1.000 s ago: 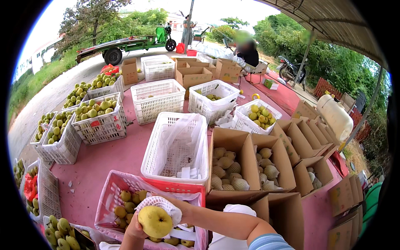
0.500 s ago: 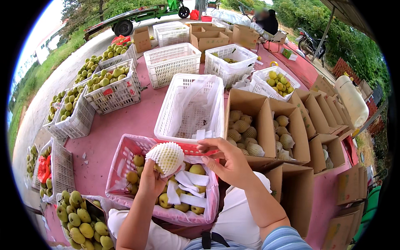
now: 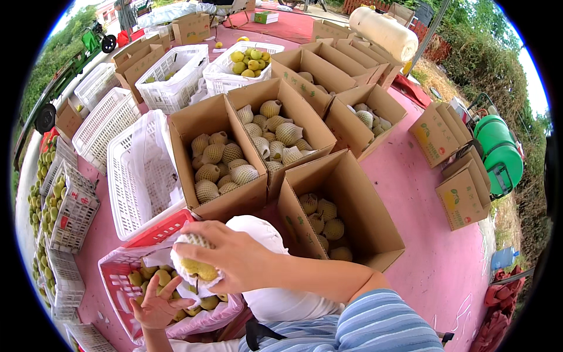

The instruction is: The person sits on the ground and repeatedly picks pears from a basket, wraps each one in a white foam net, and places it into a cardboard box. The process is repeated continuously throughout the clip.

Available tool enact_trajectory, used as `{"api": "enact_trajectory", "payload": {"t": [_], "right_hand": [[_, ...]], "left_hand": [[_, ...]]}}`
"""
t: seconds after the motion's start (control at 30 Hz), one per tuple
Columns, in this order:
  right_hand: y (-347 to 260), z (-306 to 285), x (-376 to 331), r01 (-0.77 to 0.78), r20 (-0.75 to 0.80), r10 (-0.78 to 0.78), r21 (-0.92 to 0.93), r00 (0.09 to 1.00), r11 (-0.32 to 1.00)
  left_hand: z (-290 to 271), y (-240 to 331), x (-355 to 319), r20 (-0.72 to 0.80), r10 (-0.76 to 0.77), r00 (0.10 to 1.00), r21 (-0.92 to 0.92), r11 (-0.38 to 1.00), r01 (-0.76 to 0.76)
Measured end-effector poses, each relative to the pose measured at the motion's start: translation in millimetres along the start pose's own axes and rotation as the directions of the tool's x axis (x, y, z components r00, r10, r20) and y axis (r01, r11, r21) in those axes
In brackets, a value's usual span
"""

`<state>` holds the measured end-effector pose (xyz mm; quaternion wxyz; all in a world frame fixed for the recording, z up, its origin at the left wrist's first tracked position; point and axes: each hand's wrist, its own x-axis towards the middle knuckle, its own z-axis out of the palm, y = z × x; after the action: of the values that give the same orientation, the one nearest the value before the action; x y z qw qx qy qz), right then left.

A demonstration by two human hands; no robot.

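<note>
A yellow-green pear [image 3: 199, 268], partly wrapped in a white foam net, is gripped by my right hand [image 3: 240, 255], which reaches in from the right. Beside and below it, my left hand [image 3: 157, 308] is open, fingers spread, with nothing in it. Both hands are above a red crate [image 3: 117, 278] lined with thin plastic. Loose pears [image 3: 163, 274] lie in that crate, partly hidden by my hands and white foam pieces. To its right, an open cardboard box [image 3: 366, 232] has several netted pears [image 3: 333, 229] at its bottom left.
Two fuller cardboard boxes of netted pears [image 3: 281, 132] stand ahead, beside a white crate [image 3: 120, 188] lined with plastic. More boxes stand behind them. White crates of bare pears [image 3: 64, 193] line the left. Folded cartons [image 3: 443, 135] and a green tank [image 3: 498, 155] are at the right.
The view has swung to the right. The netted pear has passed from my left hand to my right hand. My left hand is now empty with its fingers spread.
</note>
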<state>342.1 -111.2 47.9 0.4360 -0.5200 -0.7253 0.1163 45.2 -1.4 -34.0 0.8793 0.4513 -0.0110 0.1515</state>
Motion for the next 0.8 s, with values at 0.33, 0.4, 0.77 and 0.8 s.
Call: {"api": "enact_trajectory", "payload": {"t": [0.33, 0.4, 0.77, 0.8], "right_hand": [[205.8, -138.4, -199.4, -0.541, -0.096, 0.988, 0.828, 0.124, 0.148], [261.6, -110.1, -243.6, -0.472, 0.13, 0.991, 0.872, -0.024, -0.125], [348.9, -12.6, -287.8, -0.065, -0.007, 0.929, 0.998, -0.37, -0.018], [351.1, -9.7, -288.2, -0.1, -0.014, 0.925, 0.995, -0.38, -0.025]], "left_hand": [[-50.8, -5.5, -42.6, -0.847, -0.091, 0.523, -0.057, 0.995, 0.081], [-50.6, -4.2, -46.8, -0.881, -0.118, 0.459, -0.074, 0.991, 0.114], [-18.2, 20.4, -52.8, -0.925, -0.083, 0.371, -0.005, 0.978, 0.207], [-21.4, 25.3, -63.7, -0.929, -0.068, 0.363, 0.007, 0.979, 0.202]]}}
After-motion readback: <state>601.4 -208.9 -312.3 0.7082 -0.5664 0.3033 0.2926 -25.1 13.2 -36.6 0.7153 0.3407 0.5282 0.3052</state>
